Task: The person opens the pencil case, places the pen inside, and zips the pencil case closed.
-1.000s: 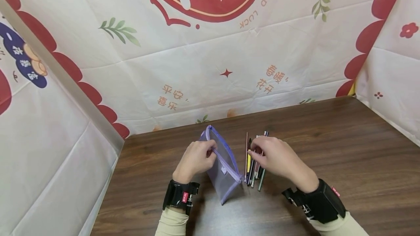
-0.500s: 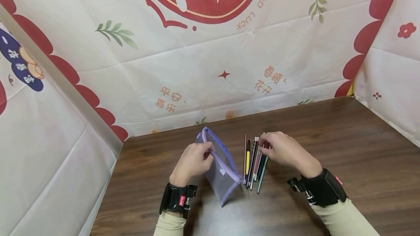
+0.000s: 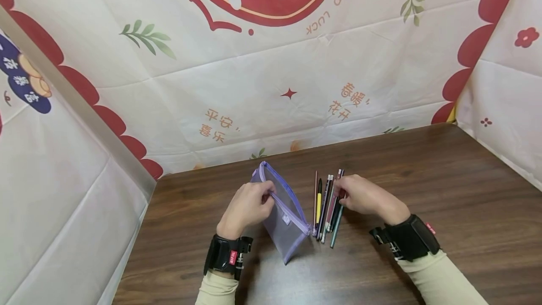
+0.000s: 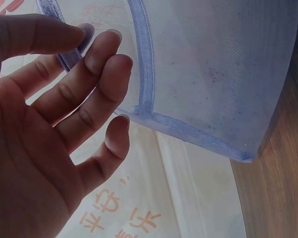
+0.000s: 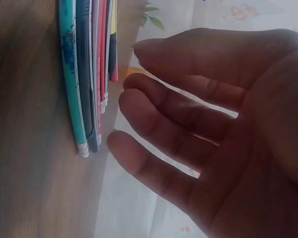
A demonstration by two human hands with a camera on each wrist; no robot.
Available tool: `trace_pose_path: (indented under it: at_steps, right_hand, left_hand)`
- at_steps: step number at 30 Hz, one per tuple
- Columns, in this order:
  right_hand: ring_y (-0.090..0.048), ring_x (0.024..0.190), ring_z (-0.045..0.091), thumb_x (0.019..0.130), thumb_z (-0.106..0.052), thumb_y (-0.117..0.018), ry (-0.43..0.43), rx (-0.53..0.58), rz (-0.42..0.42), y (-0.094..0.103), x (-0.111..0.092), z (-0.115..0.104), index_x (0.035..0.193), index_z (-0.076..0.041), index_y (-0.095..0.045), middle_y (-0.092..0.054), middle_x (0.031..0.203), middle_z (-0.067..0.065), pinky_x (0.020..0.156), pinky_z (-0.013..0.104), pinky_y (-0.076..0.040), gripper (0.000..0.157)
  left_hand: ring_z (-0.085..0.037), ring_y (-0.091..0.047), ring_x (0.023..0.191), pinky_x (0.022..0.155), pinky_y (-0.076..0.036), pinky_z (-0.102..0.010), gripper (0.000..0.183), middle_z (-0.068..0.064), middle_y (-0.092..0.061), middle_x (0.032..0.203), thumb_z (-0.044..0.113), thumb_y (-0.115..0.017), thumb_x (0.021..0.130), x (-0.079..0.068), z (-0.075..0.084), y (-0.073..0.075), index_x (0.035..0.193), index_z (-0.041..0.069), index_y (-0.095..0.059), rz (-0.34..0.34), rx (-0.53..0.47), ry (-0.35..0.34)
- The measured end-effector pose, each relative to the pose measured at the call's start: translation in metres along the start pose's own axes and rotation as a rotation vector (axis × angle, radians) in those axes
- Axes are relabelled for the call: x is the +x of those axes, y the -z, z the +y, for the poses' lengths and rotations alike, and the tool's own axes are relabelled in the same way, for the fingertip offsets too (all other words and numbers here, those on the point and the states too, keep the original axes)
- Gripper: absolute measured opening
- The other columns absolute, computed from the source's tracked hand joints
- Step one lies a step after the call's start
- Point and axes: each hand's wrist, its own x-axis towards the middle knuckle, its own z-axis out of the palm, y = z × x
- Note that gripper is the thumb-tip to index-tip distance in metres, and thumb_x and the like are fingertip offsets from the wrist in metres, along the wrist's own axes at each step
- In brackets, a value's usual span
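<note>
In the head view my left hand (image 3: 245,208) pinches the rim of a purple mesh zip pouch (image 3: 281,232) between thumb and fingers. The pouch stands tilted on the table with its mouth gaping. Its mesh side (image 4: 203,79) and purple binding fill much of the left wrist view. Beside the pouch lies a row of several pencils and pens, among them a yellow-and-black pen (image 3: 319,206) and a teal pencil (image 3: 336,229). My right hand (image 3: 366,196) is at the row's right side. In the right wrist view its fingers (image 5: 144,111) are loosely bent, nothing between them, apart from the pencils.
The brown wooden table (image 3: 423,192) extends to both sides. A printed white cloth (image 3: 254,74) hangs behind it, with more cloth at the left and right sides. Black camera straps (image 3: 226,254) are on both wrists.
My right hand has shifted right, from over the row's middle to its right side, uncovering more of the pencils. The left hand keeps its pinch on the pouch.
</note>
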Motion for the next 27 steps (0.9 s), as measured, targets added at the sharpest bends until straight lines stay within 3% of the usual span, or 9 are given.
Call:
trace_pose_path:
  at_steps: [7, 14, 21, 27]
  right_hand:
    - [-0.053, 0.07, 0.014, 0.07, 0.007, -0.062, -0.079, -0.009, -0.05, -0.002, 0.0, 0.001, 0.083, -0.005, -0.065, -0.063, 0.081, 0.007, 0.061, 0.033, -0.049, 0.018]
    - [-0.052, 0.075, 0.017, 0.064, 0.011, -0.061, -0.01, -0.055, -0.052, -0.009, 0.0, 0.0, 0.075, -0.007, -0.064, -0.056, 0.08, 0.004, 0.067, 0.037, -0.05, 0.021]
    - [-0.051, 0.08, 0.02, 0.062, 0.012, -0.061, -0.03, -0.087, -0.023, -0.013, -0.001, 0.0, 0.074, -0.008, -0.065, -0.055, 0.083, 0.004, 0.07, 0.039, -0.05, 0.023]
    - [-0.049, 0.077, 0.02, 0.062, 0.011, -0.061, -0.045, -0.108, -0.046, -0.017, 0.0, -0.002, 0.074, -0.011, -0.063, -0.052, 0.084, 0.005, 0.066, 0.038, -0.047, 0.025]
  left_hand:
    - [-0.002, -0.038, 0.045, 0.041, -0.029, -0.018, 0.014, 0.009, -0.047, 0.057, 0.006, -0.056, 0.076, 0.0, 0.0, 0.001, 0.082, 0.017, -0.064, -0.014, -0.003, 0.01]
    - [-0.002, -0.039, 0.045, 0.041, -0.03, -0.018, 0.015, 0.009, -0.047, 0.057, 0.006, -0.056, 0.077, -0.001, -0.001, 0.0, 0.083, 0.016, -0.064, -0.018, -0.009, 0.023]
    - [-0.002, -0.038, 0.044, 0.04, -0.03, -0.019, 0.014, 0.009, -0.046, 0.056, 0.007, -0.056, 0.077, -0.001, -0.001, 0.0, 0.082, 0.017, -0.064, -0.021, -0.007, 0.025]
    - [-0.002, -0.039, 0.045, 0.041, -0.03, -0.018, 0.015, 0.009, -0.047, 0.057, 0.006, -0.056, 0.077, -0.001, -0.001, 0.0, 0.083, 0.017, -0.064, -0.019, -0.017, 0.03]
